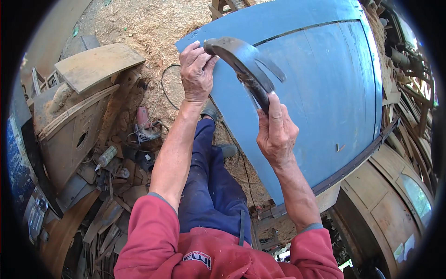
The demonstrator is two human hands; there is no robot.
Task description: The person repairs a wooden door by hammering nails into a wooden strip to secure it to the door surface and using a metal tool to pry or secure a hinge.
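Note:
Between my two hands is a dark, curved tool (239,58) with a rounded end and a forked end; I cannot make out its exact kind. My left hand (196,76) is closed at the rounded end, fingers and thumb bent against it. My right hand (278,132) grips the lower prong, index finger stretched along it and thumb beneath. The other prong stands free. Both hands are raised above a large blue-painted panel (320,79), which bears a seam along its far side. Two small nail-like pieces (340,148) lie on the panel near its right edge.
Wooden panels (100,65) and scraps (109,218) crowd the left. A reddish power tool (144,118) and a bottle (107,157) lie among them. A black cable (163,86) crosses the shavings-covered ground (162,23). Brown panels (390,197) and stacked timber (411,121) stand to the right.

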